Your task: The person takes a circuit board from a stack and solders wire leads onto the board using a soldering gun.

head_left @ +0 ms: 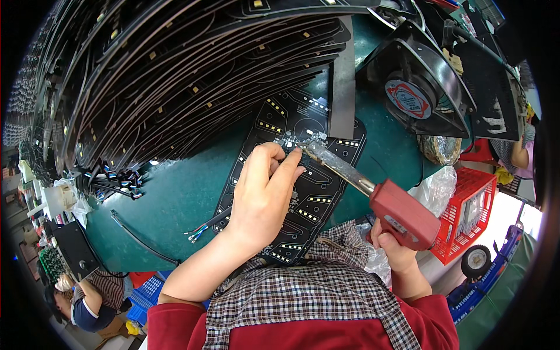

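Note:
A black circuit board [321, 201] with rows of small yellowish LEDs lies on the green table in front of me. My left hand [261, 189] rests over its middle, thumb and fingertips pinched close to the surface; what they hold, if anything, is too small to make out. My right hand [396, 248] is wrapped round the handle of a red soldering gun [404, 214]. Its metal barrel [341, 168] slants up to the left, and the tip meets the board right beside my left fingertips. A dark cable [213, 223] with bare coloured wire ends comes out from under my left wrist.
Stacked black boards [192, 87] lean over the far left. Behind the work stands a flat metal bar [342, 87], with a black fan [417, 87] to its right. Cut cables [116, 181] and a loose black cable [143, 238] lie left. A red crate [466, 213] stands right; another person [93, 300] sits left.

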The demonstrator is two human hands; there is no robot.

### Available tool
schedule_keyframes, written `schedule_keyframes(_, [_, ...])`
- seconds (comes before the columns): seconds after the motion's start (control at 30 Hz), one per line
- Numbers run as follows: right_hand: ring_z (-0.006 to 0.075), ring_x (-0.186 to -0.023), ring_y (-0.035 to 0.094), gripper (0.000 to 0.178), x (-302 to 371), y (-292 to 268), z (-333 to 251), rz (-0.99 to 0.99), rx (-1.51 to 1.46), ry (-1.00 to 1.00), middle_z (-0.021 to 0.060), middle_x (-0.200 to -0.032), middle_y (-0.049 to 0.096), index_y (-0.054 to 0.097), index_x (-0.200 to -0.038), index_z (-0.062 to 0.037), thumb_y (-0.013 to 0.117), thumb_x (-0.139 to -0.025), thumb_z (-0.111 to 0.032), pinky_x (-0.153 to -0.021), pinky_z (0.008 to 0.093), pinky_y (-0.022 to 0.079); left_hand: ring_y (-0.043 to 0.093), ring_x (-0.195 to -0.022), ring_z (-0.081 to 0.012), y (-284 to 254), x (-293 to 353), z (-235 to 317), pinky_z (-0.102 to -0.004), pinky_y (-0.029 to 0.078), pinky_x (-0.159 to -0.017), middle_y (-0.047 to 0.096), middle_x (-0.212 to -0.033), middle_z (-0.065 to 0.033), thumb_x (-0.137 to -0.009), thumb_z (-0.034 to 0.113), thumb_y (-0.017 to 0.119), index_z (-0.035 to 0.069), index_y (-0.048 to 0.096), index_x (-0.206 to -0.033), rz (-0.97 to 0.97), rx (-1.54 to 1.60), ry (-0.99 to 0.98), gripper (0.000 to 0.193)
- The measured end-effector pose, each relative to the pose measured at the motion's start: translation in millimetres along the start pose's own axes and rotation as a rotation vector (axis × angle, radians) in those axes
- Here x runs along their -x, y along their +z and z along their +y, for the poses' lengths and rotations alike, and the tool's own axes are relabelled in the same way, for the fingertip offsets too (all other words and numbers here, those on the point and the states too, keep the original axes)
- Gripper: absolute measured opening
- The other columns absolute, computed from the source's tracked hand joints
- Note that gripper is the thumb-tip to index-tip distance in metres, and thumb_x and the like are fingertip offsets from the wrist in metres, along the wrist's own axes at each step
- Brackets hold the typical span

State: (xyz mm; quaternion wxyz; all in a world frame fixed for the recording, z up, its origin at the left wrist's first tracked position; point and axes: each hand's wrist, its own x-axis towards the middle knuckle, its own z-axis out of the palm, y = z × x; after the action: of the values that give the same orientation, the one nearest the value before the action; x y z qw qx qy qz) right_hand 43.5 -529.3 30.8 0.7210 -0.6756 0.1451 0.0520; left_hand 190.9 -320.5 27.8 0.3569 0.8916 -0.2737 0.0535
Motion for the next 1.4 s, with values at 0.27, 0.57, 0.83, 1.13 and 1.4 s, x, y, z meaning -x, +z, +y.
schedule_keyframes(0.27, [0.0096,-0.059,0.052,0.066,-2,11,-14,0.006,-0.218,0.068,0.0129,-0.111,0.058,0.042,-0.126,0.0028,0.071,-0.077,-0.029,-0.055,0.0215,0.042,0.053,-0.062,-0.0135,0,1,0,-0.0246,0.045,-0.057,0.049,-0.09,-0.0091,-0.067,-0.004,0.071,-0.003,0.064,-0.094,-0.01,-0.04,0.017,0.028])
schedule_keyframes(0.57, [0.0106,-0.045,0.046,0.067,-4,13,-7,0.042,-0.13,-0.015,0.0123,-0.09,0.058,0.041,-0.122,0.0044,0.069,-0.078,-0.037,-0.041,0.0221,0.036,0.05,-0.058,-0.0129,2,3,-1,-0.0243,0.043,-0.056,0.05,-0.089,-0.0083,-0.066,-0.003,0.072,-0.003,0.065,-0.094,0.009,-0.06,0.049,0.028])
schedule_keyframes(0.83, [0.0097,-0.075,0.057,0.069,0,-6,4,0.051,0.382,-0.123,0.0107,-0.103,0.061,0.047,-0.122,0.0066,0.077,-0.068,-0.023,-0.066,0.0232,0.048,0.051,-0.06,-0.0138,2,1,1,-0.0247,0.043,-0.055,0.051,-0.088,-0.0085,-0.066,-0.003,0.072,-0.003,0.064,-0.093,0.012,-0.072,0.068,0.028])
schedule_keyframes(1.13, [0.0063,-0.065,0.05,0.064,-2,6,-12,0.052,-0.239,0.064,0.0091,-0.1,0.06,0.045,-0.122,0.0033,0.073,-0.075,-0.029,-0.058,0.0199,0.041,0.053,-0.062,-0.0134,3,0,1,-0.0237,0.044,-0.055,0.051,-0.088,-0.0088,-0.066,-0.004,0.071,-0.003,0.065,-0.092,0.014,-0.033,0.048,0.026])
schedule_keyframes(1.4, [0.0077,-0.067,0.051,0.068,-3,7,-9,0.003,-0.291,0.075,0.0084,-0.1,0.058,0.04,-0.127,0.0029,0.074,-0.074,-0.022,-0.06,0.021,0.042,0.055,-0.062,-0.0129,2,2,0,-0.0235,0.045,-0.055,0.051,-0.089,-0.008,-0.067,-0.003,0.072,-0.003,0.065,-0.092,0.026,0.008,0.003,0.026])
